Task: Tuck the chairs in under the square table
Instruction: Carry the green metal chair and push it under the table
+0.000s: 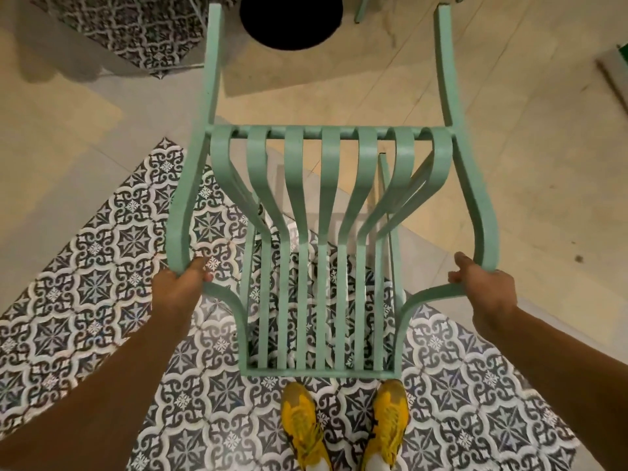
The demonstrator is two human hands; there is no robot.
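Note:
A mint-green metal chair (328, 198) with curved slats fills the middle of the view, seen from above and behind. Its back rail is just in front of my yellow shoes (346, 426). My left hand (185, 283) grips the left armrest curve and my right hand (482, 283) grips the right one. Two long green bars of the chair reach toward the top edge. A round black shape (290, 18), perhaps a table base, lies beyond the chair's far end. No tabletop is visible.
The floor has patterned blue-and-white tiles (85, 300) under me and plain beige tiles (509, 147) ahead. A second green chair's leg (361, 8) shows at the top edge. A white and green object (616, 73) sits at the right edge.

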